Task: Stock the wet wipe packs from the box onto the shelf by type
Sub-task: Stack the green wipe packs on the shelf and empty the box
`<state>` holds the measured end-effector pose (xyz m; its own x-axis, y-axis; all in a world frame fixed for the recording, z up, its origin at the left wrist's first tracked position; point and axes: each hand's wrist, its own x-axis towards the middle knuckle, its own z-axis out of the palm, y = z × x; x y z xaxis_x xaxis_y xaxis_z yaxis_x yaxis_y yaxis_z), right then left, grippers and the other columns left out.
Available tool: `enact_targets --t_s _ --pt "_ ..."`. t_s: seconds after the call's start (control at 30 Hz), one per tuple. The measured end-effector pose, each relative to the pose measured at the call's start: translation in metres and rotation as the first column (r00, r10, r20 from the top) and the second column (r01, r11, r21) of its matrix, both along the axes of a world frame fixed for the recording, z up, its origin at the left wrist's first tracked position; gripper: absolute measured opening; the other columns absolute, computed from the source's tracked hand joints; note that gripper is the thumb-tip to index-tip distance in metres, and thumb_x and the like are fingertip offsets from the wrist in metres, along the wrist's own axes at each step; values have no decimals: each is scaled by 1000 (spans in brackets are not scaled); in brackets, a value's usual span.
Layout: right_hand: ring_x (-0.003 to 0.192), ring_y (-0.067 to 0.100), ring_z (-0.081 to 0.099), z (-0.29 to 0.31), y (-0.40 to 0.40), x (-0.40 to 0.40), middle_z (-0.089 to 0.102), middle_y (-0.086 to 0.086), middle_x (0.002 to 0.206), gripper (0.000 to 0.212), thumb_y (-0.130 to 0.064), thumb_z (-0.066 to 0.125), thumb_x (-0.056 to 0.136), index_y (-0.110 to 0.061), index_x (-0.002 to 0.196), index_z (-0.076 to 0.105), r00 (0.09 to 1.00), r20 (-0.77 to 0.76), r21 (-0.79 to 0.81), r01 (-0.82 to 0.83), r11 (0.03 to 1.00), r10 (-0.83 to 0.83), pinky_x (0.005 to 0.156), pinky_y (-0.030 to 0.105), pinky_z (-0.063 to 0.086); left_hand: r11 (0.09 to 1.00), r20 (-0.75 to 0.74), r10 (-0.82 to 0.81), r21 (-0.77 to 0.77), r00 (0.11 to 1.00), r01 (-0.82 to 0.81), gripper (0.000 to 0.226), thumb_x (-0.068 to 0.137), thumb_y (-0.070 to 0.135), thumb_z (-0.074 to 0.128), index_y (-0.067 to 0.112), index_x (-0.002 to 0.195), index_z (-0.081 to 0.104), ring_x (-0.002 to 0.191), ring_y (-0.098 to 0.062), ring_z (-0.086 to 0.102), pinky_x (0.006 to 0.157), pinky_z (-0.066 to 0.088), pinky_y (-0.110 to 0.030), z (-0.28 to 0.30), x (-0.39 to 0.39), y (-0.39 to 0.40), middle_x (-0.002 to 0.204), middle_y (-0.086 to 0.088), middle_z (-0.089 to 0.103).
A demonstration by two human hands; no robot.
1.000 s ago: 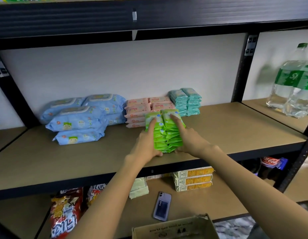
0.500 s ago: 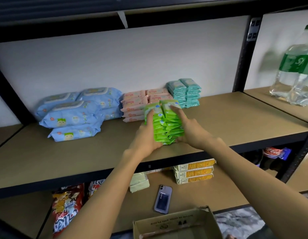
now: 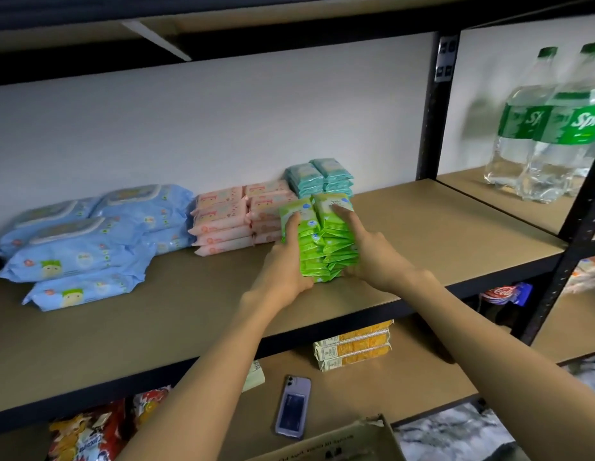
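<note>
Wet wipe packs are being sorted by type on the middle shelf (image 3: pixel 439 227), and much of the stocking appears to be done. Large blue packs (image 3: pixel 86 241) are lying stacked at the left; pink packs (image 3: pixel 233 217) are sitting just beside them, and teal packs (image 3: pixel 319 176) are standing against the back wall. Green packs (image 3: pixel 326 241), in two tall side-by-side columns, are being held in front of the teal and pink stacks, near the shelf's front edge. They are being clasped from both sides: the left hand (image 3: pixel 283 267) is being pressed against the left column with its fingers curled around it, and the right hand (image 3: pixel 372 257) is being wrapped round the right column, one finger laid on top. What seems left is settling this green group in its own spot. The box (image 3: pixel 349 442) is being glimpsed only at its rim below, so any remaining contents cannot be told.

Open shelf space is being left at the right. Soda bottles (image 3: pixel 552 128) are standing in the next bay, well apart. Below, yellow cartons (image 3: pixel 354 349), snack bags (image 3: pixel 86 434) and a phone (image 3: pixel 293 407) are lying out of the way.
</note>
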<state>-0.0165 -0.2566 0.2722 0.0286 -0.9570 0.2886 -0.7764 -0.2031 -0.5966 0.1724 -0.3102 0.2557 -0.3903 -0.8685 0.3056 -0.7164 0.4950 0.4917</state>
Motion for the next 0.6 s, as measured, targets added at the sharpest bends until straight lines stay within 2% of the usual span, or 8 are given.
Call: enact_targets --t_s 0.37,0.6 --pt "91 37 63 -3 -9 -70 68 15 105 111 -14 80 78 -50 152 6 995 3 -19 98 995 -98 83 42 53 993 9 -113 -46 994 113 129 69 23 89 37 155 -6 105 -29 66 92 54 -45 -4 -74 -28 131 -14 60" --pt "93 41 65 -6 -28 -110 69 18 107 110 -20 80 79 -51 151 4 983 -18 -50 184 982 -185 83 46 54 988 -11 -151 -29 988 151 128 68 24 91 44 150 -6 109 -29 66 95 54 -44 -2 -121 -55 134 -14 59"
